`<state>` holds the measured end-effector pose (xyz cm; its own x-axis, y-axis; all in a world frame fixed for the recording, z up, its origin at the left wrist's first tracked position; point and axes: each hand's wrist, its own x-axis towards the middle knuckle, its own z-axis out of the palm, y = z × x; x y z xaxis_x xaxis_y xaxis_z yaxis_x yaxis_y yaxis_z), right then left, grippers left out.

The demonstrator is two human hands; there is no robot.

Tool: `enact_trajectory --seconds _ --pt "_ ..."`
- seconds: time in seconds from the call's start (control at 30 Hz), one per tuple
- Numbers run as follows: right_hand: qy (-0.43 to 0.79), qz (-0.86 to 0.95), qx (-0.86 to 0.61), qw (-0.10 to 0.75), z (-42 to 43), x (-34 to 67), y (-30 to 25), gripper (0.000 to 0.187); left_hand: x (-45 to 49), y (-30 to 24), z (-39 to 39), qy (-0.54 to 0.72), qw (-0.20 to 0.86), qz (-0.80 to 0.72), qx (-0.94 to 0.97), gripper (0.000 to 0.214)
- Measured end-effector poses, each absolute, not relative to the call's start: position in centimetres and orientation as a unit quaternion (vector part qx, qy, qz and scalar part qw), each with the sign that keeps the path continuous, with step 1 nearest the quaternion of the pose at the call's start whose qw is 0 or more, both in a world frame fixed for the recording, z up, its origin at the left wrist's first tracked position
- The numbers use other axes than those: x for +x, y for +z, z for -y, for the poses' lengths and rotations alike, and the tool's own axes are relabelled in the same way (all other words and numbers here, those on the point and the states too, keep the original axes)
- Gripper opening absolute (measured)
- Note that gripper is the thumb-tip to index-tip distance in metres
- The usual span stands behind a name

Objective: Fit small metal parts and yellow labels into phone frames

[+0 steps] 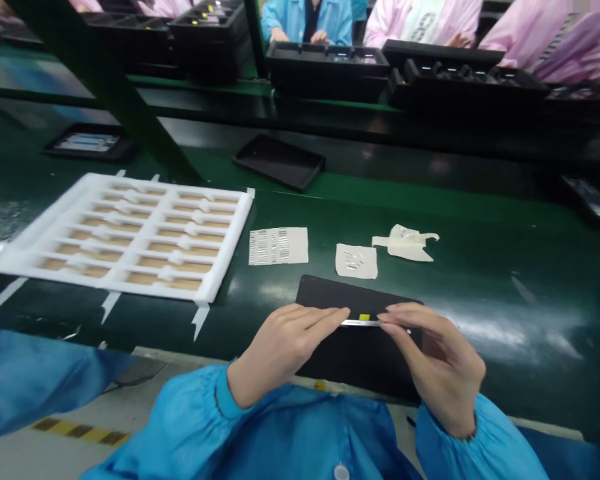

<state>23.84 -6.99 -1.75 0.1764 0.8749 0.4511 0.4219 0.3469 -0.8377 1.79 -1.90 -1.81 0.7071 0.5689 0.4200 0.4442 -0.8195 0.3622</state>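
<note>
A flat black panel [360, 363] lies in front of me at the bench's front edge. A thin silver strip [361, 323] runs across it between my hands, with a small yellow tab [364, 317] just above. My left hand [293, 337] is closed, fingers straight and pressed together, their tips at the strip's left end; its thumb is hidden. At the other end, my right hand [437, 357] pinches the strip between thumb and fingers. Beyond the panel are a white backing sheet [295, 245] with rows of thin strips and a smaller sheet [357, 261] with a few loose pieces.
On the left sits a white foam tray [215, 283] with slotted compartments. A crumpled piece of backing paper [405, 243] lies right of the sheets. Farther back are a black shallow tray [280, 162], a green slanted post [110, 93], and black bins [327, 73] before several seated people.
</note>
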Motion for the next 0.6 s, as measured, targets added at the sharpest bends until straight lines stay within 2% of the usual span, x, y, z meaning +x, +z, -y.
enact_trajectory --seconds 0.1,0.27,0.47,0.6 --pt "0.188 0.676 -0.51 0.498 6.5 23.2 -1.7 0.032 1.5 -2.5 2.2 0.295 0.13 -0.298 0.898 0.029" --pt "0.166 0.758 -0.489 0.4 5.5 22.5 -1.7 0.022 1.0 -3.5 2.8 0.352 0.153 -0.306 0.871 0.022" --pt "0.187 0.768 -0.506 0.345 5.5 22.1 -1.1 0.016 0.9 -3.7 3.0 0.355 0.173 -0.315 0.863 0.021" --pt "0.156 0.791 -0.503 0.312 5.9 21.9 -0.7 0.014 1.0 -3.8 2.8 0.369 0.168 -0.306 0.862 0.02"
